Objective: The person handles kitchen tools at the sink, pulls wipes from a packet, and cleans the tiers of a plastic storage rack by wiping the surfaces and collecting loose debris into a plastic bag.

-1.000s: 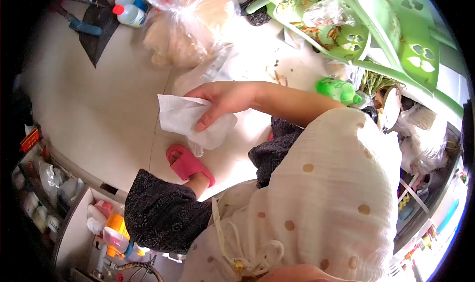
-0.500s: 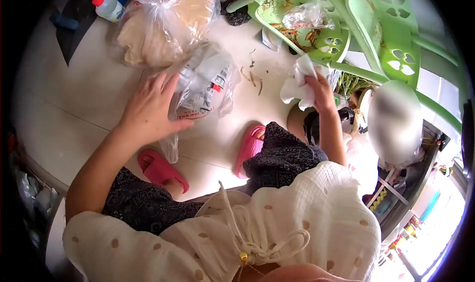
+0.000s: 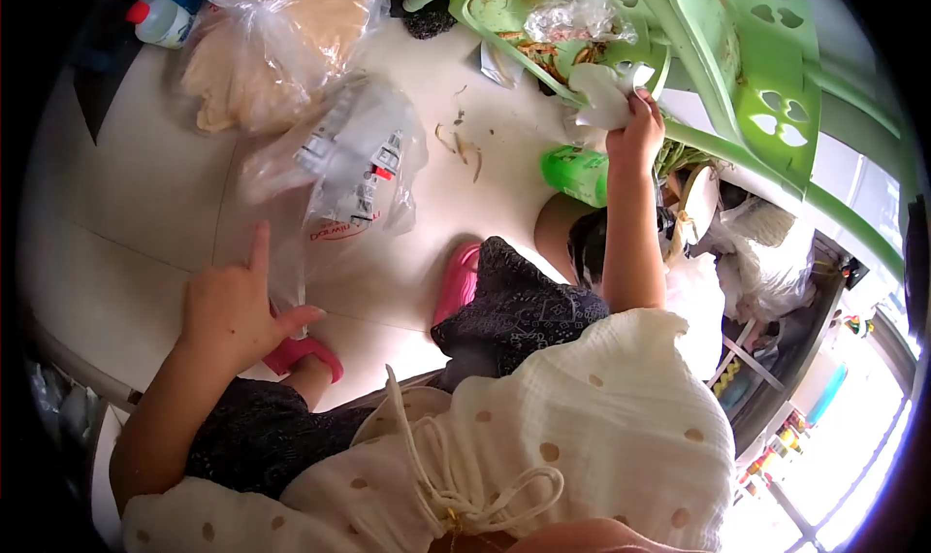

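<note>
In the head view my left hand (image 3: 233, 310) is at lower left, index finger and thumb spread apart, with nothing visible in its grasp. Just beyond it lies a clear plastic bag (image 3: 388, 204) with white, printed packets inside; its loose end trails down beside my fingers. My right hand (image 3: 635, 131) is raised at upper right, closed on a crumpled white tissue (image 3: 601, 95). The tissue is in front of the lower edge of a green plastic chair (image 3: 713, 58). On the chair's seat are brownish scraps and a crinkled clear wrapper (image 3: 582, 15).
A large clear bag of tan sheets (image 3: 281, 58) and red-capped bottles (image 3: 160, 21) stand at upper left. A green bottle (image 3: 574, 173) lies left of my right forearm. Scraps (image 3: 461, 146) litter the tiled floor. Crowded shelving (image 3: 776, 388) stands at right.
My left hand has moved down and left, away from the bag of packets. My right hand has risen with the tissue toward the chair, and the green bottle now shows. The view has shifted slightly.
</note>
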`<state>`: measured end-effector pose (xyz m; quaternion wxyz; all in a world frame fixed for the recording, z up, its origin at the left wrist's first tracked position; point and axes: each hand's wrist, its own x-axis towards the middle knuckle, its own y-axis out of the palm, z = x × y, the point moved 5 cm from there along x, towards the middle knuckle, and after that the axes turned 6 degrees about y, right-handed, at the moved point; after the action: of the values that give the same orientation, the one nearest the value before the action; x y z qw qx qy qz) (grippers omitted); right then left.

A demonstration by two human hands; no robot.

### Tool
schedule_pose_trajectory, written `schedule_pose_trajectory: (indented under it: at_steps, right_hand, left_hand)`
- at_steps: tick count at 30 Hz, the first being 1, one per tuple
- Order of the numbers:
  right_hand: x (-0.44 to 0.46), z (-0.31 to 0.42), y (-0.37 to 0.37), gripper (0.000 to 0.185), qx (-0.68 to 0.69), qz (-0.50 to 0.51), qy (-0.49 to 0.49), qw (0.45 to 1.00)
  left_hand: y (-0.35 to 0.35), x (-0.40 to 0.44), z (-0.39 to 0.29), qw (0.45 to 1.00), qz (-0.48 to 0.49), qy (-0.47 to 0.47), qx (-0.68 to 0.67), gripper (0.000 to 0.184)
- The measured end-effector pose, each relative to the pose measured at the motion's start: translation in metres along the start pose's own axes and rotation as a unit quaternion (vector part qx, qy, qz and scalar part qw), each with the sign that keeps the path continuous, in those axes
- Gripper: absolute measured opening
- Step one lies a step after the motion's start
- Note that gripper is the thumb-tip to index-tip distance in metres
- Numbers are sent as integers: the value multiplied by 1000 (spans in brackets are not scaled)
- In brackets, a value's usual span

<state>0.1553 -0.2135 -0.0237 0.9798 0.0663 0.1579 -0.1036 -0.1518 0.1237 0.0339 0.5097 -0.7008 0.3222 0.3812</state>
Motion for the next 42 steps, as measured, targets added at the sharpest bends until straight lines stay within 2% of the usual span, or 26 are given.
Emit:
schedule_pose_trajectory:
  at_steps: [1, 3, 4, 5, 6, 7, 10, 13, 15, 16, 17, 18, 19, 20, 21, 22, 24, 25, 28, 31, 32, 33, 35, 38, 41, 42]
  right_hand:
    - [-2, 4, -1, 14, 18, 10, 10, 1000]
    - [-11, 0, -3, 16, -74, 73, 35, 994]
    - [-25, -3, -1, 18, -244, 135, 16, 960]
    - [-37, -11, 2, 20, -408, 192, -5, 893]
    - [-40, -33, -4, 21, -543, 251, -70, 798]
    - [-44, -59, -13, 22, -660, 302, -131, 676]
    - [-70, -97, -31, 25, -762, 371, -138, 513]
    - [-63, -91, -24, 30, -782, 453, -96, 417]
    - [-42, -60, 3, 34, -798, 365, -67, 475]
    - [-27, -44, 21, 36, -796, 319, -45, 513]
    - [-6, -33, 35, 44, -777, 292, -99, 548]
    - [12, -17, 56, 54, -718, 253, -227, 607]
    - [35, -7, 67, 60, -684, 217, -197, 668]
    - [59, -3, 79, 65, -665, 159, -386, 620]
    - [74, 3, 92, 75, -653, 159, -313, 670]
    - [103, -10, 94, 83, -655, 147, -306, 675]
    - [139, -39, 98, 84, -690, 128, -190, 686]
    - [146, -52, 100, 83, -700, 133, -153, 684]
    - [160, -89, 98, 61, -727, 156, -238, 625]
    - [138, -71, 77, 44, -620, 100, -225, 745]
    - [144, -75, 60, 35, -504, 130, -140, 842]
    - [133, -65, 57, 28, -401, 139, -176, 888]
    - [139, -63, 38, 25, -169, 184, -81, 965]
    - [117, -42, 43, 24, -15, 222, -48, 974]
    - [121, -40, 41, 25, 75, 220, -42, 972]
    - [119, -40, 42, 31, 50, 209, -18, 977]
  left_hand:
    - [-1, 5, -4, 1000, -7, 17, 19, 104]
    - [-1, 15, -13, 997, -18, 48, 58, 105]
    - [-1, 18, -16, 996, -9, 46, 74, 105]
    - [-1, 22, -19, 995, -1, 46, 88, 104]
    - [1, 26, -21, 994, 8, 48, 102, 103]
    - [5, 31, -19, 994, 15, 34, 104, 100]
    - [21, 38, 3, 996, 19, 4, 91, 85]
    - [27, 34, 34, 999, -16, 8, 47, 57]
    - [23, 20, 48, 999, -34, 21, 20, 36]
    - [23, 14, 55, 996, -80, 31, -22, 28]
    - [24, 8, 64, 989, -127, 39, -64, 20]
    - [21, 1, 66, 978, -174, 46, -105, 12]
    - [21, -3, 69, 947, -187, 21, -260, 9]
    - [20, -7, 68, 892, -199, -3, -406, 6]
    - [21, -10, 66, 814, -205, -25, -543, 4]
    - [21, -13, 60, 808, -239, -17, -538, 2]
    - [24, -16, 48, 793, -301, -2, -529, 2]
    - [17, -19, 42, 819, -310, 2, -482, 2]
    - [2, -23, 42, 887, -348, 2, -305, 3]
    - [20, -10, 65, 776, -342, 7, -530, 4]
    - [21, -8, 64, 766, -299, -17, -569, 7]
    - [17, -6, 62, 768, -288, -16, -572, 8]
    - [9, 0, 56, 770, -265, -10, -580, 9]
    - [-7, 4, 40, 738, -228, -7, -635, 10]
    - [-4, 13, 40, 645, -207, 26, -736, 9]
    - [-5, 15, 40, 629, -201, 36, -750, 9]
